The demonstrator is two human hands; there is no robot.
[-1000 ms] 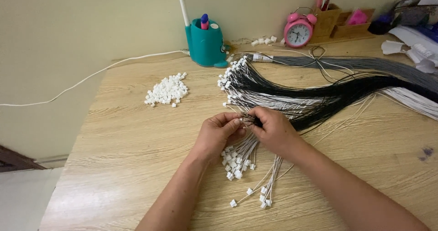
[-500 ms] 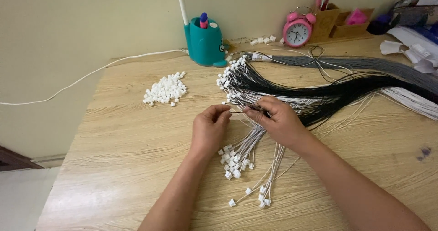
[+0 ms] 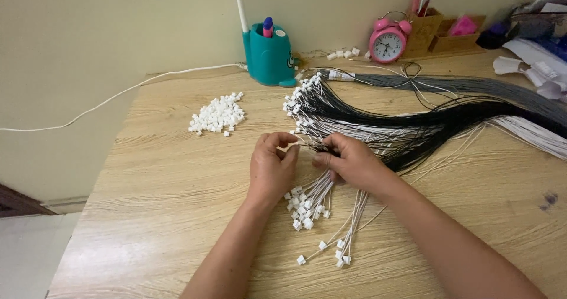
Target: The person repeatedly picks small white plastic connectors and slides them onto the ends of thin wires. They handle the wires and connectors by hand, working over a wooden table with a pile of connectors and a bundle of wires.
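My left hand (image 3: 271, 168) and my right hand (image 3: 349, 162) meet at the middle of a wooden table (image 3: 165, 192), pinching thin wires between fingertips. The wires come from a big fanned bundle of black and white wires (image 3: 378, 122) with small white connectors on their ends. Just below my hands lies a smaller bunch of white wires with connectors (image 3: 313, 207). A loose pile of white plastic connectors (image 3: 217, 114) sits to the left, apart from both hands.
At the back stand a teal pen holder (image 3: 269, 54), a pink alarm clock (image 3: 387, 42) and cardboard boxes (image 3: 440, 33). A white cable (image 3: 118, 95) runs off the table's left edge. Papers and cloth clutter the far right corner (image 3: 537, 45).
Both hands shifted slightly up toward the large bundle's connector ends, then settled; the left fingertips now pinch a wire end closer to the right hand.
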